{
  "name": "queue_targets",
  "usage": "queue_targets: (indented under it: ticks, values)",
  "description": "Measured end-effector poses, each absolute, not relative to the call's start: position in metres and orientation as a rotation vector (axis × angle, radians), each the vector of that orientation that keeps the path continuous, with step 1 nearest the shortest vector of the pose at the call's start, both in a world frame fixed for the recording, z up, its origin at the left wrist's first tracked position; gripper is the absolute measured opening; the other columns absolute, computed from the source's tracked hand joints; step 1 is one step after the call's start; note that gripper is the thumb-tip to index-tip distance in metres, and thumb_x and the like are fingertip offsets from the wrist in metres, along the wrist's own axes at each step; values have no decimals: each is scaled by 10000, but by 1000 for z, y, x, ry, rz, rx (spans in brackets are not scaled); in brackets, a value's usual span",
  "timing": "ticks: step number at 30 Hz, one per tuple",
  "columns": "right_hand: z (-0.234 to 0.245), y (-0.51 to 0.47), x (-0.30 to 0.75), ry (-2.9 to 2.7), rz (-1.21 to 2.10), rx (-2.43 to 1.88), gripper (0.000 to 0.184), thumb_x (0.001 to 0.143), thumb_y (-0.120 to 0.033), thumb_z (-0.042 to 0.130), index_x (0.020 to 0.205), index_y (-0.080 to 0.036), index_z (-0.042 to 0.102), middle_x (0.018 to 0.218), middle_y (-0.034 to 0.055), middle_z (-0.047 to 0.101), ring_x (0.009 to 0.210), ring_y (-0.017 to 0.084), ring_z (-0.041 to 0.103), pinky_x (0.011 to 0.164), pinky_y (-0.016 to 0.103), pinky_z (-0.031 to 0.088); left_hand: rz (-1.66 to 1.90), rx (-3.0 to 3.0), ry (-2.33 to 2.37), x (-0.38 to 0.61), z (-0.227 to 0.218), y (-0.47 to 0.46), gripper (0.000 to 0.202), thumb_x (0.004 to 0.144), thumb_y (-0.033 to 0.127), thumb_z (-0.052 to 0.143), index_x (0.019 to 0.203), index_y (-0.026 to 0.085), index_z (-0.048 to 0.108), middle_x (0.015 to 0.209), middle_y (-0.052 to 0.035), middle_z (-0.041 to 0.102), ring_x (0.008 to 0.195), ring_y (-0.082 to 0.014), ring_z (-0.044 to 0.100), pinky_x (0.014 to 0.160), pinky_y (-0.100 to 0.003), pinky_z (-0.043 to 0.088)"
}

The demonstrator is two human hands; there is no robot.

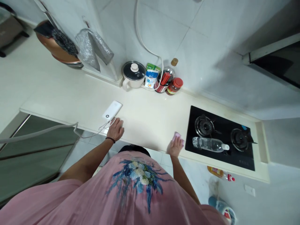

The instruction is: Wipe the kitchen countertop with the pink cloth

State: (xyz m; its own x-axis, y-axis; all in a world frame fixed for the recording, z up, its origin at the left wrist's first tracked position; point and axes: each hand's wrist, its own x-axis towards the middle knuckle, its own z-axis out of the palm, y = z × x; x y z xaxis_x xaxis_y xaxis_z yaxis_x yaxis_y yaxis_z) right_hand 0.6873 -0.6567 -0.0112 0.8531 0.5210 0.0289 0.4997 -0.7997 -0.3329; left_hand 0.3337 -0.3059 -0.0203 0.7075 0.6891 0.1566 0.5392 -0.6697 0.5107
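My left hand rests on the front edge of the pale countertop, fingers lying on the surface and nothing gripped. Just beyond it lies a flat white device that looks like a power bank, with a thin white cable running beside my fingers. My right hand holds a pink cloth against the counter, near the left side of the black gas stove. Part of the cloth is hidden under the fingers.
A clear bottle lies across the stove. Along the wall stand a lidded electric pot, a blue-and-white packet and a red-lidded jar. Pans lean at the left. A bottle of yellow liquid is below the counter.
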Motion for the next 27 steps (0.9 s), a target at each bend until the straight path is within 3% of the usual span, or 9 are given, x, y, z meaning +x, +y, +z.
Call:
queue_targets:
  ticks: [3, 5, 10, 12, 15, 19, 23, 25, 27]
  values:
    - [-12, -667, 686, -521, 18, -2725, 695, 1085, -452, 281, 1696, -156, 435, 1708, 259, 421, 1615, 448, 297, 1245, 796, 223, 460, 2472, 949, 335, -17, -307, 633, 1010, 369, 481, 1612, 173, 476, 1735, -172, 397, 1666, -384, 244, 1349, -663, 234]
    - [-11, -648, 661, -541, 110, -2692, 710, 1086, -455, 287, 1721, -153, 385, 1744, 256, 365, 1639, 459, 234, 1246, 816, 185, 444, 2468, 959, 335, -15, -307, 644, 1004, 369, 480, 1617, 173, 470, 1746, -168, 383, 1661, -384, 252, 1355, -663, 219]
    - [-6, -557, 571, -1116, 577, -2387, 684, 1096, -469, 376, 1712, -173, 413, 1813, 165, 281, 1699, 396, 84, 1318, 726, 112, 417, 2489, 962, 335, -14, -306, 632, 1005, 361, 466, 1590, 124, 483, 1732, -190, 386, 1676, -381, 205, 1353, -640, 242]
    - [-2, -521, 547, -1328, 787, -2165, 661, 1094, -509, 426, 1675, -199, 486, 1806, 128, 317, 1703, 362, 115, 1347, 663, 116, 417, 2495, 956, 335, -15, -305, 629, 1006, 359, 460, 1585, 115, 485, 1729, -196, 383, 1677, -381, 200, 1352, -641, 242]
    - [2, -485, 533, -1360, 976, -1843, 696, 1069, -629, 484, 1612, -203, 576, 1739, 130, 449, 1668, 321, 273, 1362, 579, 190, 439, 2490, 962, 335, -16, -305, 624, 1002, 357, 456, 1575, 113, 497, 1721, -199, 394, 1675, -381, 210, 1354, -643, 236]
    - [3, -508, 555, -874, 770, -1750, 839, 992, -752, 557, 1620, -196, 544, 1647, 159, 556, 1546, 292, 480, 1309, 534, 368, 454, 2467, 973, 336, -17, -306, 654, 985, 362, 479, 1592, 118, 487, 1717, -202, 408, 1660, -390, 257, 1351, -657, 233]
    - [8, -616, 625, -291, 296, -2031, 975, 913, -786, 622, 1646, -169, 441, 1596, 209, 565, 1471, 334, 548, 1252, 586, 439, 484, 2425, 986, 330, -20, -302, 694, 982, 388, 501, 1625, 131, 468, 1736, -197, 397, 1672, -401, 234, 1348, -677, 223]
    - [18, -678, 671, -85, 115, -2119, 1065, 926, -806, 557, 1702, -134, 277, 1669, 272, 431, 1554, 387, 447, 1287, 667, 352, 498, 2425, 1000, 330, -21, -303, 689, 994, 406, 502, 1632, 146, 475, 1743, -192, 395, 1679, -408, 224, 1346, -683, 209]
    - [29, -726, 717, 41, -30, -2180, 1133, 905, -819, 574, 1729, -164, 154, 1734, 273, 303, 1624, 398, 338, 1317, 674, 291, 486, 2449, 986, 336, -20, -312, 677, 1016, 424, 492, 1641, 165, 481, 1756, -188, 383, 1683, -418, 218, 1343, -697, 173]
